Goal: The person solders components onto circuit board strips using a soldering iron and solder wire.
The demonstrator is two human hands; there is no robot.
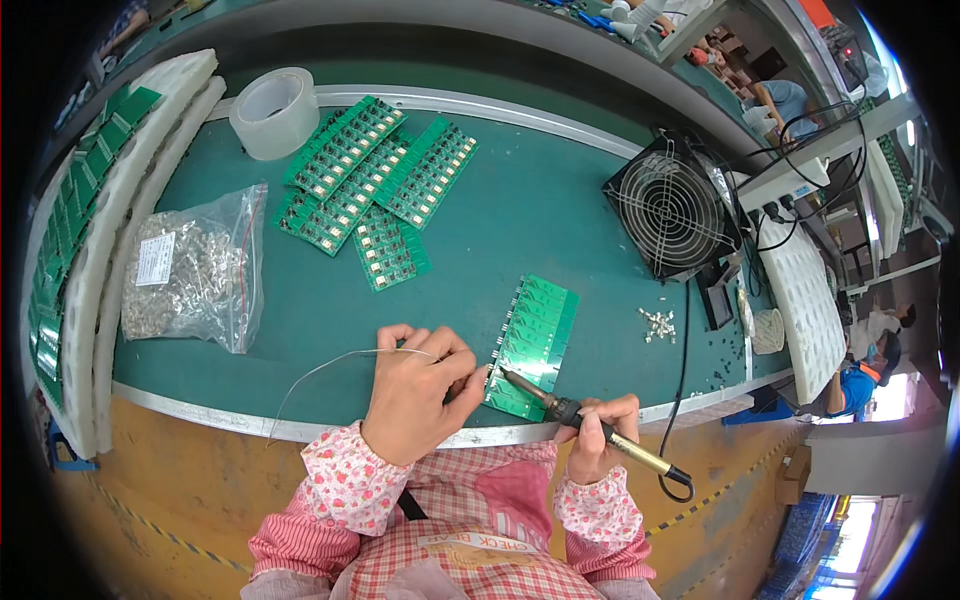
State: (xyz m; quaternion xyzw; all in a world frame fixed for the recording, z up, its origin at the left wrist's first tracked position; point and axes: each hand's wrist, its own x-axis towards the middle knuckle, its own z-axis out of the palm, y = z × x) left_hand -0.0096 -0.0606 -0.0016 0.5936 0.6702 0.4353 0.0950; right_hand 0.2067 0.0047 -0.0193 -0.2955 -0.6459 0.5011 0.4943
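A green circuit board panel [535, 340] lies on the green mat in front of me, a row of small metal parts along its left edge. My right hand [598, 437] grips a soldering iron [622, 444], whose tip meets the panel near its lower left edge. Between the fingers of my left hand [422, 385] is a thin solder wire [318, 372]; its loose length curves away to the left. The fingertips of that hand are close beside the panel's left edge, near the iron's tip. Whether they touch the panel I cannot tell.
Several populated circuit boards [350, 165] are stacked behind, near a clear tape roll [273, 113]. Left lie a bag of metal parts [195, 270] and foam trays [110, 250] with boards. At right stand a fan [668, 205] and loose metal parts [657, 324]; the iron's cable [684, 370] runs there.
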